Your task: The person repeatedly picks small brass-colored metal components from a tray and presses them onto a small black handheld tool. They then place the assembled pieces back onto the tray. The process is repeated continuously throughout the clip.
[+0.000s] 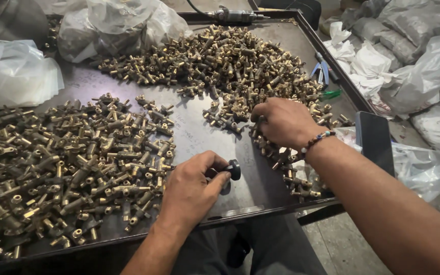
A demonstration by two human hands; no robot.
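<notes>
Dark metal tray (189, 137), rimmed, set low in front of the seated person. Two heaps of small brass valve fittings on it.

Left hand (192, 191) near the tray's front edge, fingers curled closed around a small black tool with a round knob (234, 169). The knob sticks out to the right of the fingertips, thumb pressed along the shaft; the part inside the fist is hidden. The hand sits just beside the near heap of brass fittings (62, 163), which spreads across the tray's left half.

Right hand (283, 122) palm down at the right, fingers bent into the lower edge of the far heap of brass fittings (230, 61). Fingertips buried among the pieces; cannot tell whether they have closed on one. Beaded bracelet (318, 139) on that wrist. A trail of fittings runs under the forearm toward the tray's front right corner.

Bare strip of tray lies between the two hands.

Around the tray: clear plastic bags (118, 25) at the back left, a metal handheld tool with cable (232, 15) along the back rim, blue-handled pliers (323, 71) on the right rim, grey filled sacks (413, 30) on the floor at right.
</notes>
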